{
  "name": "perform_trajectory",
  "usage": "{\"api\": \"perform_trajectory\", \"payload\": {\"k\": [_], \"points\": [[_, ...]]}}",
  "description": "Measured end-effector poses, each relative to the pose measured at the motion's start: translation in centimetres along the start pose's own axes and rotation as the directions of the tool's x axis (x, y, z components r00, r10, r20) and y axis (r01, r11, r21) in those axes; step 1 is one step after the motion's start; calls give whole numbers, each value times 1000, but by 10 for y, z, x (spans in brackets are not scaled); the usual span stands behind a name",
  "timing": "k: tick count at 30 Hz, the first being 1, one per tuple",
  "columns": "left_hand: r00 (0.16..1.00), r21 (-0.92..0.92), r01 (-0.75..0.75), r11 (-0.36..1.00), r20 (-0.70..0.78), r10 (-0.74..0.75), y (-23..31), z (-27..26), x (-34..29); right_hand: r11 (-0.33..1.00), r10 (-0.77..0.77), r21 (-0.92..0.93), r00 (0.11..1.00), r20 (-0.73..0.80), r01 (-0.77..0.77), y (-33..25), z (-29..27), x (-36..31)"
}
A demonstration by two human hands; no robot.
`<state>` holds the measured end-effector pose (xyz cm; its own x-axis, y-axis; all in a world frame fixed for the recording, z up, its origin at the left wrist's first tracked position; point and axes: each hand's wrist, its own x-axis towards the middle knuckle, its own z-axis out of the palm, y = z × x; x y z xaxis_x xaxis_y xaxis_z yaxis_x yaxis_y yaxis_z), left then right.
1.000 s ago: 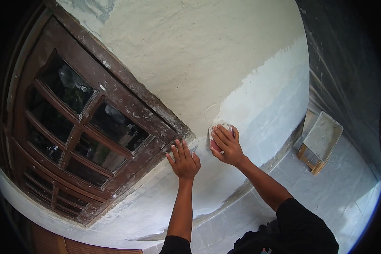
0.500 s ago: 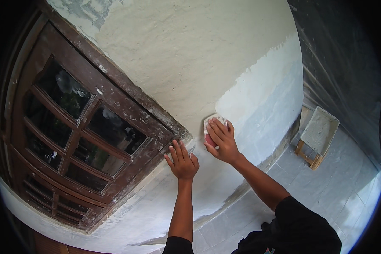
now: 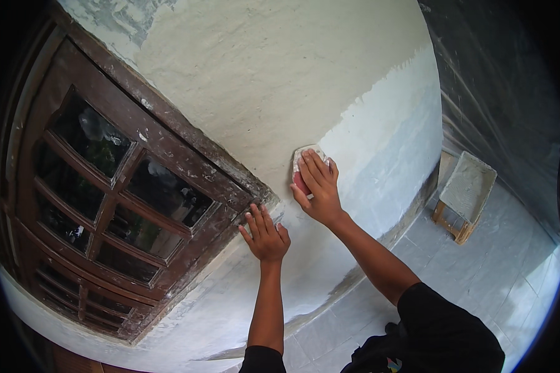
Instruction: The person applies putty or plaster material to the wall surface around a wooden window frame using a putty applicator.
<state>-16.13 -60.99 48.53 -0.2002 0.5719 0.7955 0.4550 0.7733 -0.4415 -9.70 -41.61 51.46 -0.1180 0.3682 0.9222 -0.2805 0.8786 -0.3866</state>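
My right hand [image 3: 321, 188] presses a palm-sized sanding block [image 3: 301, 180] against the wall, its fingers laid over the top and its thumb along the near side. The block is whitish with a red patch, and its underside is hidden. Around it the wall [image 3: 249, 81] is beige and rough on the upper side, with smoother white filler [image 3: 379, 118] to the right and below. My left hand [image 3: 267, 235] rests flat, fingers stretched out, beside the corner of a brown wooden window frame [image 3: 230, 186]. Nothing is in that hand.
The window's dark glass panes [image 3: 168, 186] fill the left side, with white smears on the wood. At right, a shallow tray of pale paste [image 3: 470, 186] sits on a small wooden stool [image 3: 457, 231] on the grey tiled floor [image 3: 491, 267]. Plastic sheeting [image 3: 498, 93] hangs behind it.
My right hand has slid the sanding block a short way up the wall and slightly left. My left hand stays by the frame corner. The whole view has shifted a little.
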Motion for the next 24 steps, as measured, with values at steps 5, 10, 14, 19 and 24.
{"api": "perform_trajectory", "payload": {"k": [5,10,14,19,24], "points": [[1000,-13,4,1000,3,-4,0,3,-3,1000,-10,18,984,176,7,-13,6,-70],[1000,-9,2,1000,4,-2,-1,4,-4,998,-25,59,987,160,15,-12,-9,-59],[1000,-11,1,1000,-5,-1,2,1,-1,999,-34,37,997,68,31,-9,2,0],[1000,-23,3,1000,-7,-3,1,1,-4,997,-31,78,958,284,9,-9,-6,-108],[1000,-15,8,1000,-1,-8,-2,-1,-4,995,-23,99,992,124,11,-5,-11,-56]]}}
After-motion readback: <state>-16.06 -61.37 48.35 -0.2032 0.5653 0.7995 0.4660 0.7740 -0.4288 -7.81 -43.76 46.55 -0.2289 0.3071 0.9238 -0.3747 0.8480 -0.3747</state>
